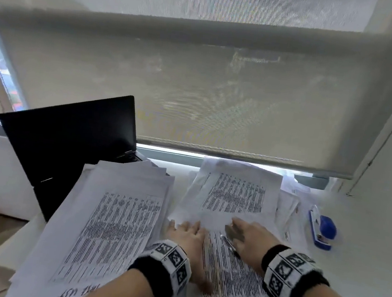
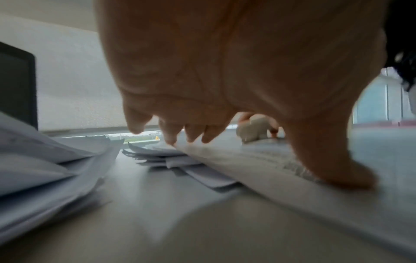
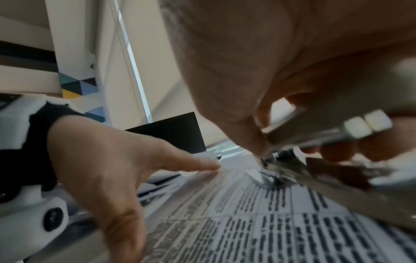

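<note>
My left hand [image 1: 186, 231] lies flat on a printed sheet [image 1: 229, 276], fingers straight and spread, the thumb [image 2: 333, 160] pressing the paper [image 2: 247, 160]. My right hand [image 1: 252, 236] grips a grey metal tool [image 1: 233, 233] whose tip meets the sheet near its top edge. In the right wrist view the tool [image 3: 337, 128] sits pinched between thumb and curled fingers, blurred, above the printed sheet [image 3: 270, 222], with the left hand [image 3: 112, 160] beside it. Just beyond both hands lies another printed page [image 1: 236, 194].
A thick stack of printed pages [image 1: 113, 224] lies to the left, partly over an open black laptop [image 1: 69, 138]. A blue stapler [image 1: 322, 228] rests on the white desk at the right. More loose papers [image 1: 288, 207] spread toward the window sill and lowered blind.
</note>
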`<state>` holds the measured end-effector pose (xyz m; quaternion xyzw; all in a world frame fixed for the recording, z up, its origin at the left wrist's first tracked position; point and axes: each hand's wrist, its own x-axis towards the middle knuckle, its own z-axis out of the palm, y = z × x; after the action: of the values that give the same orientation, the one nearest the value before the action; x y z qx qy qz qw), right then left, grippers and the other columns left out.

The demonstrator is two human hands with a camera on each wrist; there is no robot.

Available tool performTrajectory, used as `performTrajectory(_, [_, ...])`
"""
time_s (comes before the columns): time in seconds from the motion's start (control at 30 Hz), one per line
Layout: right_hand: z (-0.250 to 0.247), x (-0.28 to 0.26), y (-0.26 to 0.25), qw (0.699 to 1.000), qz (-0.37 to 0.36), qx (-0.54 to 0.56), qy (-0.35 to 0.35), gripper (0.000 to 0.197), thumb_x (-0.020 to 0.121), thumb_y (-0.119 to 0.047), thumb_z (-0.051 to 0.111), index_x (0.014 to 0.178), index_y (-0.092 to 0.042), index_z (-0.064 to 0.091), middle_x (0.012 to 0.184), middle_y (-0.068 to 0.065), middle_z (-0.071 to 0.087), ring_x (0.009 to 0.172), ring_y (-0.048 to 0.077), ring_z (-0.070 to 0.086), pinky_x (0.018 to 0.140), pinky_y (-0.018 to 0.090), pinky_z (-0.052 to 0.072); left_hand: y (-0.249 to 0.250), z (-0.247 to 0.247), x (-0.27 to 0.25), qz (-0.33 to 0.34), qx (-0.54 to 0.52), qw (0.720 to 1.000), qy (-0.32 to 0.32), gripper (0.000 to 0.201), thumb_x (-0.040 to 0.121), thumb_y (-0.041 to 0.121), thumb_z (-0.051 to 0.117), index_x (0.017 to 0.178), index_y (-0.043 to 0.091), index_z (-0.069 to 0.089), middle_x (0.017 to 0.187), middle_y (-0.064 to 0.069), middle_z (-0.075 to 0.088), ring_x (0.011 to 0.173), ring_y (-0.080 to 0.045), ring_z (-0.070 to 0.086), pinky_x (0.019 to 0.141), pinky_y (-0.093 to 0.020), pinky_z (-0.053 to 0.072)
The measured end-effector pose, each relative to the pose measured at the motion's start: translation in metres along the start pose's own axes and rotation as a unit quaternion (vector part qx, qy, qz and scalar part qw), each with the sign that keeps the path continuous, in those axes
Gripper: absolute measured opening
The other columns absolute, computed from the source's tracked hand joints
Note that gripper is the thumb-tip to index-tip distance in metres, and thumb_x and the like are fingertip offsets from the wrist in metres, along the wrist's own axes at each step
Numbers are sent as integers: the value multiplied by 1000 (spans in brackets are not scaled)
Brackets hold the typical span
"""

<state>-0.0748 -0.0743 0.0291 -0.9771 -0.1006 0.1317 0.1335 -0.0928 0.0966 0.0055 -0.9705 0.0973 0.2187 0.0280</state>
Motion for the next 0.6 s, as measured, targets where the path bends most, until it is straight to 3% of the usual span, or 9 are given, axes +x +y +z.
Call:
performTrajectory(0.1, [10, 21, -1, 1000, 13, 3, 10, 47, 96, -36, 48, 140, -23, 39, 133, 6, 51, 121, 21, 49, 103, 30, 37, 0, 5, 11, -7, -3, 999, -38, 135, 63, 79, 67, 154, 20, -14, 162, 3, -17, 150, -21, -8, 120, -51, -6])
performTrajectory(0.23, [22, 51, -19, 999, 31, 11, 22, 30, 97, -29, 45, 123, -14, 48, 122, 13, 55, 104, 25, 60, 92, 33, 48, 1, 9, 15, -5, 3, 1000, -19, 138, 61, 83, 65, 154, 19, -14, 163, 3, -15, 150, -20, -7, 120, -52, -6])
performTrajectory(0.3, [23, 61, -27, 999, 39, 5, 21, 27, 96, -27, 46, 118, -12, 49, 120, 15, 56, 104, 28, 61, 92, 38, 50, 0, 11, 17, -5, 7, 1000, -7, 138, 60, 84, 65, 154, 19, -13, 163, 2, -13, 151, -20, -6, 120, -50, -5])
performTrajectory(0.5, [30, 55, -29, 997, 56, 23, 51, 33, 99, -36, 41, 127, -18, 46, 122, 11, 47, 102, 26, 61, 90, 37, 48, 1, 13, 19, -3, 10, 1000, 1, 138, 61, 84, 64, 154, 18, -14, 163, 1, -13, 150, -22, -7, 119, -50, -6])
performTrajectory(0.6, [33, 56, -32, 997, 48, 22, 53, 28, 100, -35, 37, 118, -16, 48, 116, 11, 48, 92, 25, 63, 87, 38, 52, 0, 14, 18, 0, 6, 1000, 4, 137, 61, 84, 63, 154, 18, -14, 163, 1, -13, 150, -22, -7, 120, -50, -5])
